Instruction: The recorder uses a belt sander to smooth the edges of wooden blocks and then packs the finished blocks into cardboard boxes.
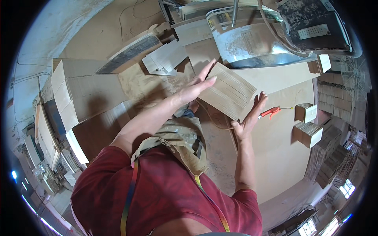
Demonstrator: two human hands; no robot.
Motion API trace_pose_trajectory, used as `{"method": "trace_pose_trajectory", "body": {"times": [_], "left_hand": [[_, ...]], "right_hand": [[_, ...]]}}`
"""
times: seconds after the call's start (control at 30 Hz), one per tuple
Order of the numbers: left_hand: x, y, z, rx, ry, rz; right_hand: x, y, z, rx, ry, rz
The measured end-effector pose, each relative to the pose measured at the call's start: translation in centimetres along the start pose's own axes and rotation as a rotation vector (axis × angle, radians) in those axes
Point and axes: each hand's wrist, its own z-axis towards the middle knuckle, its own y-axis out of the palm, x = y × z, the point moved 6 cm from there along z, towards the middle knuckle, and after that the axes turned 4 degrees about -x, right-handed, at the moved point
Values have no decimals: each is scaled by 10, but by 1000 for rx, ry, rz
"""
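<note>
Your left hand (195, 88) is flat and open, fingers straight and pressed together, its palm laid against the left side of a stack of thin pale wooden sheets (228, 90); your right hand (249, 118) is also open, fingers spread, pressing the stack's lower right edge; so the grip is a squeeze between two flat palms, no fingers curled around anything. The stack is one bundle, held tilted above the tan tabletop (275, 157), just in front of a large metal drum (252, 39). On the tabletop to the right lie one orange-handled tool (269, 112) and two small blocks of stacked sheets (306, 124), one above the other, near the edge; a fan of loose pale sheets (163, 59) lies to the upper left, well apart from your hands; cardboard boxes (84, 94) stand at the left. Both forearms rise from the lower edge; the left reaches diagonally up and right, the right stands nearly vertical with the wrist bent back.
</note>
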Motion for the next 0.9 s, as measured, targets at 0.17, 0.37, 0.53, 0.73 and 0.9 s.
{"method": "trace_pose_trajectory", "body": {"times": [0.17,0.37,0.53,0.73,0.9], "left_hand": [[1,3,10,-13,11,19],[-4,8,13,33,-134,226],[-18,10,34,33,-58,114],[-24,27,44,92,-94,169],[-36,55,76,40,-108,211]], "right_hand": [[-13,12,5,-163,52,-264],[-49,0,49,-353,-143,-629],[-40,18,86,-585,-176,-763],[-21,1,99,-782,-127,-823],[11,-16,109,-889,-138,-719]]}}
